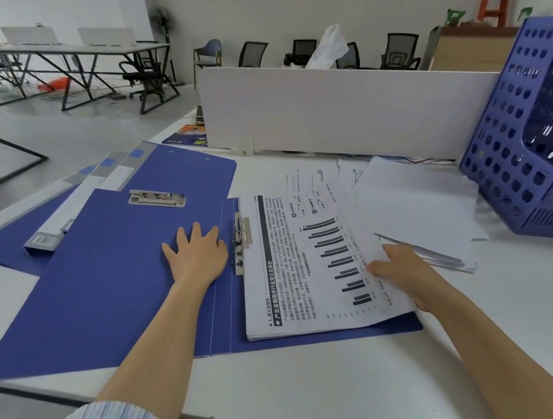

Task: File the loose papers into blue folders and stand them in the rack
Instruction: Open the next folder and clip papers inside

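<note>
An open blue folder (105,291) lies flat on the white desk. My left hand (197,252) rests flat on its left cover, fingers spread, just left of the spine's metal clip (242,237). A printed sheet with a bar chart (312,263) lies on the folder's right half. My right hand (402,270) holds that sheet's right edge, thumb on top. A spread of loose papers (417,214) lies to the right of the folder. The blue perforated rack (530,152) stands at the far right.
Several more blue folders (71,205) are stacked behind the open one at the left. A white desk divider (343,112) runs along the back edge. A coloured booklet (187,136) lies beside it. Bare desk (323,386) lies in front.
</note>
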`<state>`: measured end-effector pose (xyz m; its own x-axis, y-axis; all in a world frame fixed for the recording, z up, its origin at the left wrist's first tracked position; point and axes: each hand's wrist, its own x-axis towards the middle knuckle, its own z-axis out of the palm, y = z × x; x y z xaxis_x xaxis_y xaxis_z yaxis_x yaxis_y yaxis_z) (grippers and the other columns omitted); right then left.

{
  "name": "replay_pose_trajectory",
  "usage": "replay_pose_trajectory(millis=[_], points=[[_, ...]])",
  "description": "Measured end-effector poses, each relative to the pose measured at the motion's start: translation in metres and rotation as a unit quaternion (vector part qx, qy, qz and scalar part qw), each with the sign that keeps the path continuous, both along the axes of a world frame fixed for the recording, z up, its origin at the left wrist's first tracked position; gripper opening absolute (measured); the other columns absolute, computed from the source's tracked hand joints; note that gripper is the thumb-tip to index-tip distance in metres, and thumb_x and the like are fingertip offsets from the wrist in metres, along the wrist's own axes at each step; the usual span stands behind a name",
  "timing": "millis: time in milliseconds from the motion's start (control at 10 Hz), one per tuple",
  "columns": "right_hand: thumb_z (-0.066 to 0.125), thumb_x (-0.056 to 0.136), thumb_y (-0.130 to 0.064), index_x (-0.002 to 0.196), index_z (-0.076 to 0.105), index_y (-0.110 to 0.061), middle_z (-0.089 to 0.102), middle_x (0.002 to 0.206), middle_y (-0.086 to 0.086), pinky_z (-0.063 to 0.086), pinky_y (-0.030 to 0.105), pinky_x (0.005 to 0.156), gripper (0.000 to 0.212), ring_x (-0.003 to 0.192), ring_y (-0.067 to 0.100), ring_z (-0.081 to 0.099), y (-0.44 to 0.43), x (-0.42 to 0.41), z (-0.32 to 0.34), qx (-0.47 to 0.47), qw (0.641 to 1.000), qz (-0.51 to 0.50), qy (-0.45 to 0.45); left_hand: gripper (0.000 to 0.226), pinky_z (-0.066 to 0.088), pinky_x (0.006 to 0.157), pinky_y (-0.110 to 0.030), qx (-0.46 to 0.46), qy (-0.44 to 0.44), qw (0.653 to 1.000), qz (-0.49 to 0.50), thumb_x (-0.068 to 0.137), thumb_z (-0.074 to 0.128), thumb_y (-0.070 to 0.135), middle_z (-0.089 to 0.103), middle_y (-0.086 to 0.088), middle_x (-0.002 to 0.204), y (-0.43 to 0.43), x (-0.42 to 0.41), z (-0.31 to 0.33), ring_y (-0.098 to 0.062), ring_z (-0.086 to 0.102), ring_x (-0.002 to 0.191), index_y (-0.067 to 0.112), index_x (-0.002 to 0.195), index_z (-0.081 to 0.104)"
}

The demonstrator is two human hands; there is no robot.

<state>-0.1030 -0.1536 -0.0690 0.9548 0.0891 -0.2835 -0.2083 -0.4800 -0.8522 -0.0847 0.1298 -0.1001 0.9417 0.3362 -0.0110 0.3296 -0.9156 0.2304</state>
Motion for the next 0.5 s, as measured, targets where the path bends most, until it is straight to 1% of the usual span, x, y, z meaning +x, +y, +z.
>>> replay_pose_trajectory(millis=[100, 200, 300, 400, 500], points=[[0.047, 0.092, -0.008, 0.071, 0.052, -0.020, 0.060, 0.072, -0.003, 0.044, 0.016, 0.041, 0.024, 0.062, 0.010, 0.059, 0.001, -0.002, 0.003, -0.028, 1.000, 0.005, -0.009, 0.046, 0.002, 0.113, -0.057, 0.000, 0.000, 1.000, 0.000, 0.099, 0.024, 0.029, 0.009, -0.006, 0.158, 0.000, 0.000, 0.000, -0.031, 0.001, 0.145, 0.026, 0.146, 0.022], [0.051, 0.090, -0.018, 0.072, 0.049, -0.015, 0.058, 0.077, -0.001, 0.043, 0.022, 0.053, 0.018, 0.071, 0.016, 0.060, 0.002, -0.002, 0.003, -0.106, 0.994, -0.007, -0.031, 0.047, 0.002, 0.113, -0.057, 0.001, -0.001, 1.000, -0.001, 0.099, 0.024, 0.030, 0.009, -0.006, 0.158, 0.000, 0.001, 0.000, -0.031, 0.001, 0.145, 0.026, 0.146, 0.022], [0.047, 0.091, -0.036, 0.105, 0.053, -0.012, 0.054, 0.106, 0.004, 0.037, 0.027, 0.071, 0.029, 0.100, 0.023, 0.054, 0.003, -0.008, 0.004, -0.344, 0.934, -0.001, -0.098, 0.047, 0.003, 0.113, -0.057, 0.003, -0.001, 1.000, -0.003, 0.099, 0.025, 0.030, 0.009, -0.005, 0.158, 0.000, 0.001, 0.000, -0.031, 0.001, 0.145, 0.026, 0.146, 0.021], [0.040, 0.094, -0.039, 0.124, 0.048, -0.009, 0.045, 0.126, 0.007, 0.040, 0.028, 0.076, 0.043, 0.115, 0.023, 0.044, 0.009, -0.011, 0.001, -0.465, 0.857, 0.027, -0.222, 0.047, 0.002, 0.113, -0.057, -0.001, -0.001, 1.000, -0.003, 0.099, 0.025, 0.029, 0.009, -0.006, 0.158, -0.001, 0.000, 0.001, -0.031, 0.000, 0.145, 0.026, 0.146, 0.022], [0.053, 0.088, -0.032, 0.114, 0.062, -0.005, 0.057, 0.119, 0.016, 0.051, 0.039, 0.079, 0.038, 0.110, 0.036, 0.055, 0.019, -0.010, -0.008, -0.437, 0.829, 0.070, -0.342, 0.046, 0.002, 0.114, -0.056, -0.001, -0.004, 1.000, -0.003, 0.099, 0.025, 0.029, 0.010, -0.006, 0.157, -0.002, 0.000, 0.001, -0.031, 0.001, 0.145, 0.025, 0.145, 0.023]])
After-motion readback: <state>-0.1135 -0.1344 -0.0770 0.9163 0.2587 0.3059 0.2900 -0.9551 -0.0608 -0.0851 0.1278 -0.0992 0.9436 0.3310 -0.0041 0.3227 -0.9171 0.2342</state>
